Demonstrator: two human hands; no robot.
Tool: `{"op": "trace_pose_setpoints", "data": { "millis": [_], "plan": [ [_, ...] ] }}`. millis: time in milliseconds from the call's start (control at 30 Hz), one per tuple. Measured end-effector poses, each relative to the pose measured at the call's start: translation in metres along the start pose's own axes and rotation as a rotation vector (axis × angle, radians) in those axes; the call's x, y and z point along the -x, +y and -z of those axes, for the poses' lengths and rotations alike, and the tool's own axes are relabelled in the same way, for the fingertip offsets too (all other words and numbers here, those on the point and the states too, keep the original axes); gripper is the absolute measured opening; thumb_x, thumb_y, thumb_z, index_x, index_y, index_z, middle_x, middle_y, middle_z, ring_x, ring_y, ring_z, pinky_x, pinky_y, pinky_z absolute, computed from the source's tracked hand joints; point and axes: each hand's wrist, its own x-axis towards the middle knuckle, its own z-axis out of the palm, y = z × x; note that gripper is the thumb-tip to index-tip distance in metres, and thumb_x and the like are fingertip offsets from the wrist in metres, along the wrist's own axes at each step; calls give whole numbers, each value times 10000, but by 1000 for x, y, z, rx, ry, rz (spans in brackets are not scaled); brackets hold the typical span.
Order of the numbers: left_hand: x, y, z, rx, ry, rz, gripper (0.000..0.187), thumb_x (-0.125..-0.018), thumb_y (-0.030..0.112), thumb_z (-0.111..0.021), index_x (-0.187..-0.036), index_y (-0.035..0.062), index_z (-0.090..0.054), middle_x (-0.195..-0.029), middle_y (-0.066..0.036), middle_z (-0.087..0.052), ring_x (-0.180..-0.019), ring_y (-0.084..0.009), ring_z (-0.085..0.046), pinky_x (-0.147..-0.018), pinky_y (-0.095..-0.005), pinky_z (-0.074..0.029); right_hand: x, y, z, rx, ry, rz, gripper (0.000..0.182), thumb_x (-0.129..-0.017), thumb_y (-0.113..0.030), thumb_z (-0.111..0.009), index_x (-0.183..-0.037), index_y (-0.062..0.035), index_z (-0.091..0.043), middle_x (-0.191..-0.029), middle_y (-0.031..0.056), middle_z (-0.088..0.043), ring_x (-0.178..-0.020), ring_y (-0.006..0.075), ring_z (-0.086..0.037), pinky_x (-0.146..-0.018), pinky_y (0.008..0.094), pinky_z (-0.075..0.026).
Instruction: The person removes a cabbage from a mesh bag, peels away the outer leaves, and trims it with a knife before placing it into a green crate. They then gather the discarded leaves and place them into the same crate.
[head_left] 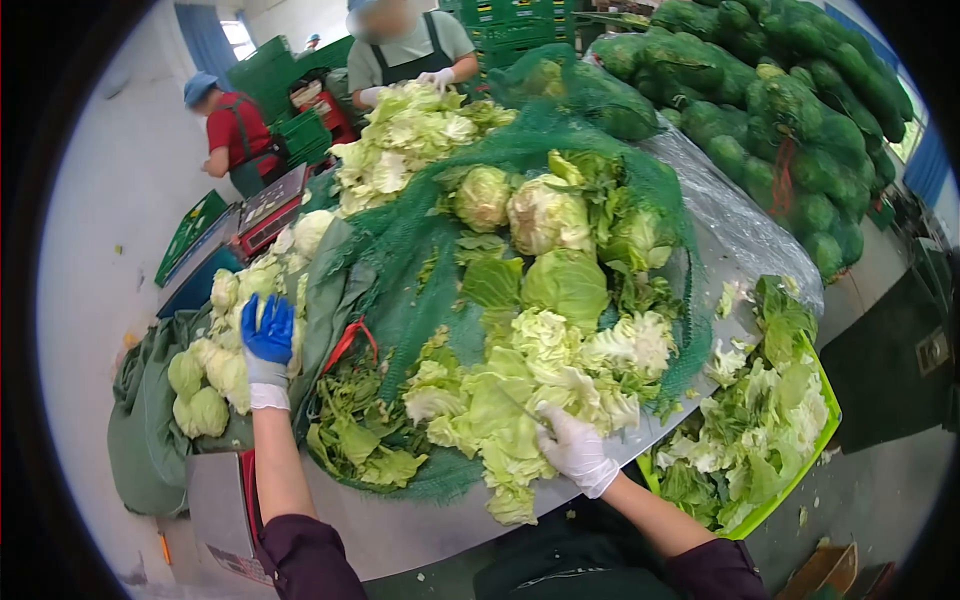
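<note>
My left hand [268, 335], in a white glove with a blue coating, is open with its fingers apart beside the pile of trimmed cabbages [222, 365] on the left. Nothing shows in it. My right hand [578, 450], in a white glove, is closed round what looks like a thin knife [522, 408], its narrow blade pointing up and left over loose cabbage leaves [495, 395]. Its handle is hidden. Beyond the leaves, untrimmed cabbages [550, 215] lie in an opened green mesh sack [410, 260] on the metal table [410, 530].
A lime-green crate [832, 400] of leaves stands at the right. Full mesh sacks of cabbages [800, 130] are stacked behind it. A scale [218, 500] sits at the lower left. Across the table, a co-worker [415, 55] handles leaves; another person [235, 130] stands further left.
</note>
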Motion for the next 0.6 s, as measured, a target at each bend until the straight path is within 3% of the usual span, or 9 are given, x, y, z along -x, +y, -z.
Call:
{"op": "trace_pose_setpoints", "data": {
  "millis": [67, 100, 133, 200, 267, 333, 433, 500, 600],
  "plan": [
    [21, -47, -47, -248, -409, 13, 412, -962, 292, -463, -1303, 62, -484, -1263, -125, -533, -1108, -259, -552, -1003, -436, -430, -3, -7, 8, -320, -88, -78, 257, -837, -210, -632, -1046, -60, -625, -725, 171, -615, -639, 308, -624, -598, 387, -497],
    [37, -68, -79, -289, -487, 113, 424, -961, 284, -463, -1330, 76, -461, -1272, -115, -527, -1135, -254, -538, -997, -429, -432, -8, -18, 19, -444, -97, -174, 227, -863, -223, -631, -1000, -43, -642, -686, 104, -606, -596, 223, -605, -584, 338, -489],
    [57, -87, -110, -332, -562, 217, 440, -960, 276, -464, -1358, 89, -438, -1281, -105, -521, -1162, -249, -524, -990, -421, -433, -17, -23, 35, -442, -86, -182, 227, -863, -223, -631, -1000, -43, -642, -686, 104, -606, -596, 223, -605, -584, 338, -489],
    [97, -122, -162, -386, -728, 372, 430, -965, 260, -457, -1342, 53, -450, -1251, -102, -551, -1143, -230, -541, -971, -393, -443, -47, -27, 69, -742, 79, -325, 227, -878, -205, -625, -1026, -33, -631, -663, 18, -576, -544, 127, -545, -524, 283, -460],
    [113, -165, -190, -575, -810, 344, 403, -949, 220, -506, -1297, 17, -494, -1208, -91, -589, -1059, -193, -584, -940, -332, -462, -88, -24, 104, -854, 186, -471, 259, -872, -211, -656, -1035, -12, -619, -662, -23, -559, -504, 79, -504, -466, 244, -423],
    [105, -221, -196, -749, -780, 157, 330, -893, 180, -607, -1176, 10, -603, -1105, -87, -652, -929, -146, -628, -800, -270, -499, -121, 33, 95, -753, 147, -494, 303, -844, -227, -702, -1023, -1, -609, -652, -9, -559, -467, 65, -470, -424, 227, -390],
    [89, -275, -201, -1114, -663, -42, 355, -890, 284, -604, -1142, 36, -632, -1060, -65, -665, -841, -134, -619, -768, -258, -484, -150, 74, 87, -754, -84, -570, 332, -795, -251, -759, -936, 7, -605, -589, 10, -546, -444, 83, -466, -401, 238, -366],
    [89, -277, -214, -1075, -594, 189, 394, -895, 322, -597, -1176, 46, -614, -1092, -57, -657, -911, -133, -618, -791, -266, -478, -165, 87, 76, -713, -263, -656, 290, -787, -228, -767, -863, -14, -586, -535, -23, -479, -413, 83, -422, -387, 241, -331],
    [94, -277, -216, -836, -564, 329, 403, -905, 278, -594, -1226, 34, -577, -1142, -48, -636, -988, -128, -603, -840, -257, -467, -164, 83, 74, -881, -221, -549, 294, -775, -224, -779, -872, -9, -604, -539, -22, -484, -405, 80, -415, -380, 248, -318]
  ]
}}
